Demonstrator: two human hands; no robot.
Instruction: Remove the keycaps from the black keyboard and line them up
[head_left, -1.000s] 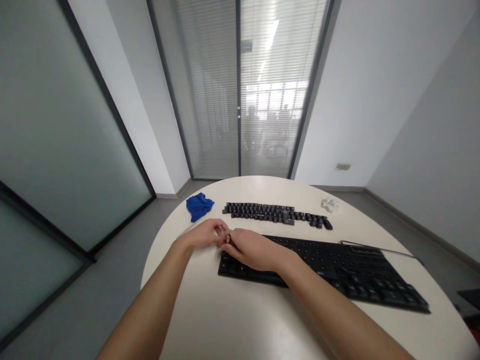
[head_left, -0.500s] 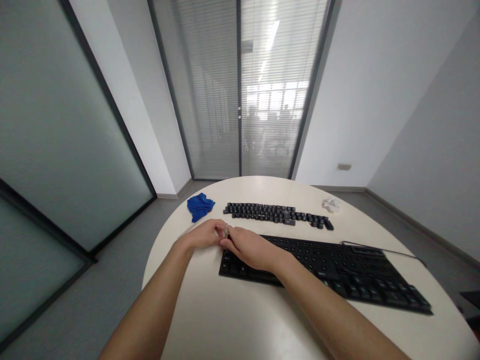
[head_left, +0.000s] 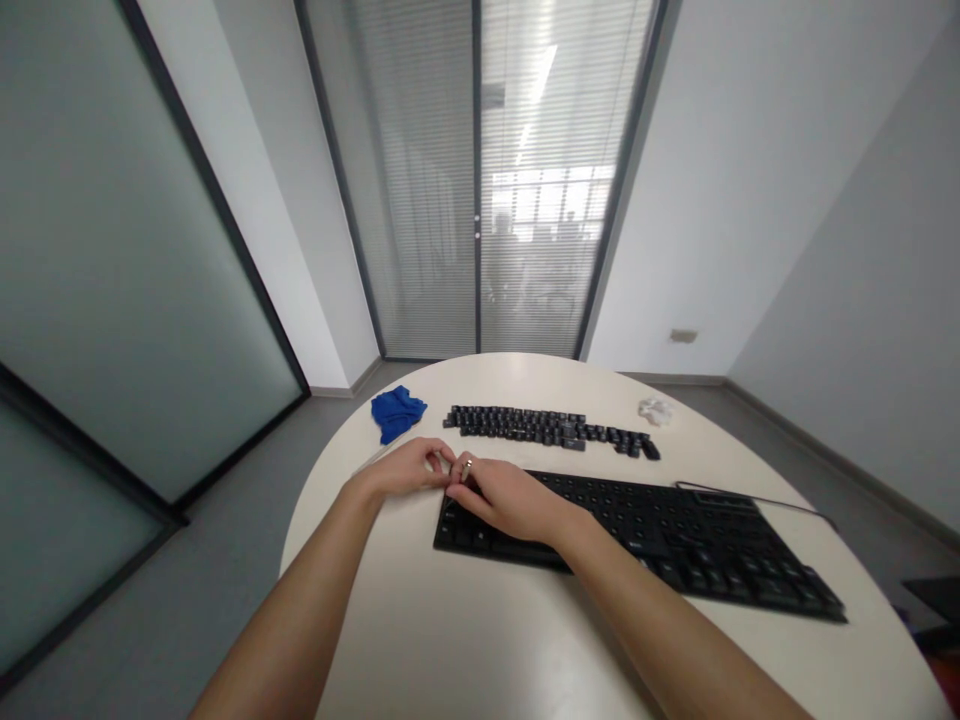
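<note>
Fingertips of both hands met at the far left corner of the black keyboard (head_left: 637,535), just above its top edge. The left hand (head_left: 401,468) lay on the pale round desk (head_left: 450,640) with its fingers curled inward, and the right hand (head_left: 510,497) rested over the keyboard's left end, its grip pinched around a small pale object (head_left: 466,464) that caught the light. That object was too small to identify; it may have been a keycap or a little tool, and whether the left grip also had hold of it could not be told, since the fingers overlapped there.

Judging by its size, the object would be very light, rigid and somewhat slick, easily dropped or flicked away, so a pinch on its opposite sides between thumb and forefinger seemed the sensible hold.

Beyond the keyboard, a long row of loose black keycaps (head_left: 547,428) lay across the desk, with a crumpled blue cloth (head_left: 397,412) to its left and a small white wad (head_left: 655,410) to its right. A thin cable (head_left: 757,498) ran along the keyboard's far right edge. Whether the keyboard's sockets were bare or capped was hard to make out at that angle, and the right hand hid the keys beneath it. Blurred shapes showed behind the blinds.
</note>
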